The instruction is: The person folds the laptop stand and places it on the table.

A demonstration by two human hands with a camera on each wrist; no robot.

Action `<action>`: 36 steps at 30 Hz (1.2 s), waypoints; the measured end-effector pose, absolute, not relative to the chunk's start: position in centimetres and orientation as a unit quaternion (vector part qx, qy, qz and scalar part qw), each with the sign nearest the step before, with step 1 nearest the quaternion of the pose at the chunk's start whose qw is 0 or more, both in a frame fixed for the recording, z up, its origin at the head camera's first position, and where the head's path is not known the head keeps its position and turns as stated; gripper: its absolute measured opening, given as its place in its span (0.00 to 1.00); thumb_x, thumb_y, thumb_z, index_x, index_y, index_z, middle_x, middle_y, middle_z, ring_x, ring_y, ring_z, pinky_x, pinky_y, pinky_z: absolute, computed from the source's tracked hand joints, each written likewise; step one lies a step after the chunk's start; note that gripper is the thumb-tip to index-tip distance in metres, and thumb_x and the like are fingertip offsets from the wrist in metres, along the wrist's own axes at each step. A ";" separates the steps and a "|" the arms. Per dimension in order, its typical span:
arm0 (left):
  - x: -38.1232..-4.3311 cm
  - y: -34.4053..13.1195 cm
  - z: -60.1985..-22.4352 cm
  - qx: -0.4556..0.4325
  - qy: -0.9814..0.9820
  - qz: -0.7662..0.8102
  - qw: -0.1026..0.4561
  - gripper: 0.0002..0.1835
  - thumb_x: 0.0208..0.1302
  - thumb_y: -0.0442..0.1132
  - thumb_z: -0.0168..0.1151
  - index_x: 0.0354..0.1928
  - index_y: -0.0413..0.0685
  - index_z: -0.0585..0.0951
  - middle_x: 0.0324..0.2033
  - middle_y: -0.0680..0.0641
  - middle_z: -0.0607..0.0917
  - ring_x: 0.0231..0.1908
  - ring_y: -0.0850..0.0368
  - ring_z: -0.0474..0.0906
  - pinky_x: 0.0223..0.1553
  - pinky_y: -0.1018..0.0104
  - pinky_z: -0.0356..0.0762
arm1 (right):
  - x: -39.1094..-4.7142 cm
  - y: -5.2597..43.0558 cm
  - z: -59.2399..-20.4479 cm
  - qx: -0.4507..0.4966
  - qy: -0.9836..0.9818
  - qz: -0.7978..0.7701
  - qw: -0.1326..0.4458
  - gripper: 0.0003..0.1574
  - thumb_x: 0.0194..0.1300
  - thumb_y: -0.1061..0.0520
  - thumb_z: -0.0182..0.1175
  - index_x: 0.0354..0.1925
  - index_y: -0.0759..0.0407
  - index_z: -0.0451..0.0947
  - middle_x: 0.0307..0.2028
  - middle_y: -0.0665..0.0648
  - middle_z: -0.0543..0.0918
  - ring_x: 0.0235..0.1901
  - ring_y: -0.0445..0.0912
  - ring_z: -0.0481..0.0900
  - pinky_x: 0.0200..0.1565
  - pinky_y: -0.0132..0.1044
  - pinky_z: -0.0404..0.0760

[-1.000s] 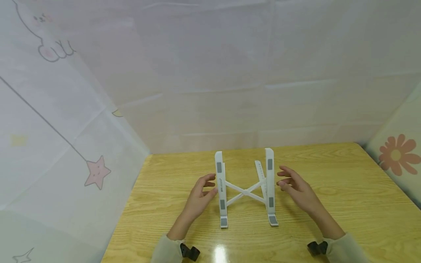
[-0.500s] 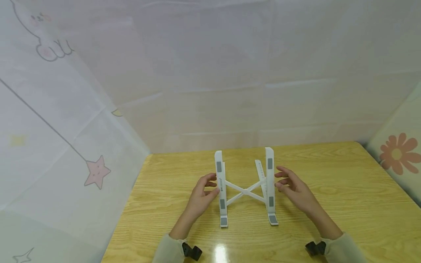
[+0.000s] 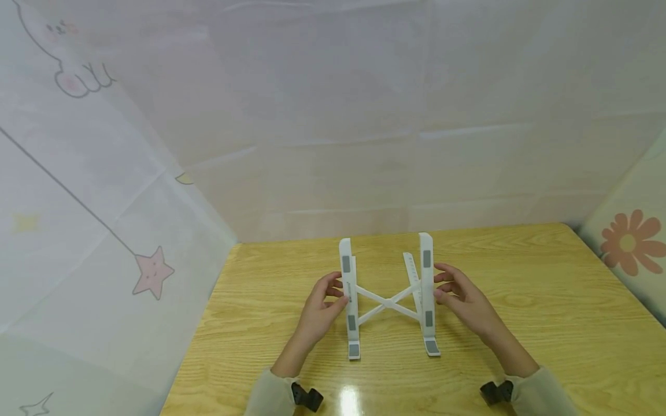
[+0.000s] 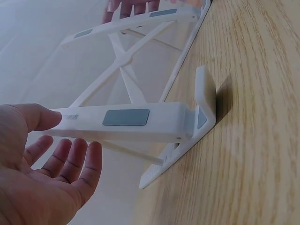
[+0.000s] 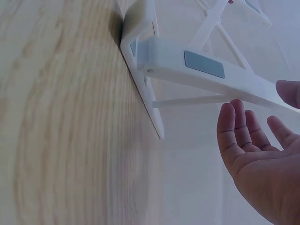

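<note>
A white folding laptop stand (image 3: pixel 388 303) with grey pads and crossed struts stands unfolded on the wooden table. My left hand (image 3: pixel 315 309) is beside its left support bar (image 4: pixel 126 123); the thumb tip meets the bar's upper face, while the loosely bent fingers lie below it with a gap. On the other side, my right hand (image 3: pixel 465 303) is at the right support bar (image 5: pixel 206 68), thumb close to its upper face and fingertips right at its underside. Neither hand is closed round a bar.
The light wooden table (image 3: pixel 250 323) runs back to a pale hanging cloth (image 3: pixel 333 144). Patterned cloth with a pink star (image 3: pixel 153 273) borders the left, and one with a red flower (image 3: pixel 628 242) the right. Small black cameras sit at both wrists.
Both hands have moved slightly inward, bringing thumbs and fingertips up to the stand's two bars. The stand has stayed in place.
</note>
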State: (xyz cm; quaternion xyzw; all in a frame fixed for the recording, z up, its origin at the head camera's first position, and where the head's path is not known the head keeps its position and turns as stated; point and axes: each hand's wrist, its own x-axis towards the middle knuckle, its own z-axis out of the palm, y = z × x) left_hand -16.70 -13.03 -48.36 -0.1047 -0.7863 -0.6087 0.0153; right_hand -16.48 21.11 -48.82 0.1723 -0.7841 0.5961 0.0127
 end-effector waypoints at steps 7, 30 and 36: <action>-16.7 -13.1 -48.2 -0.108 -0.781 -0.615 -0.002 0.29 0.68 0.29 0.64 0.69 0.48 0.70 0.52 0.42 0.78 0.49 0.48 0.76 0.44 0.69 0.78 | -16.5 20.9 -48.9 0.169 -0.783 0.598 0.010 0.35 0.75 0.59 0.59 0.74 0.58 0.60 0.55 0.65 0.73 0.46 0.43 0.78 0.46 0.34 0.83; -17.4 -13.3 -48.5 -0.130 -0.770 -0.625 -0.010 0.30 0.67 0.28 0.64 0.70 0.48 0.69 0.48 0.41 0.79 0.47 0.48 0.77 0.42 0.69 0.80 | -17.1 20.7 -49.2 0.179 -0.778 0.602 0.009 0.34 0.74 0.64 0.58 0.73 0.62 0.60 0.51 0.67 0.74 0.44 0.43 0.79 0.43 0.44 0.87; -17.5 -13.4 -48.5 -0.130 -0.778 -0.614 -0.009 0.31 0.67 0.28 0.65 0.70 0.50 0.69 0.49 0.42 0.79 0.47 0.48 0.77 0.41 0.69 0.80 | -17.2 20.8 -49.4 0.183 -0.776 0.603 0.011 0.34 0.74 0.66 0.57 0.73 0.62 0.59 0.50 0.66 0.73 0.44 0.42 0.79 0.42 0.45 0.87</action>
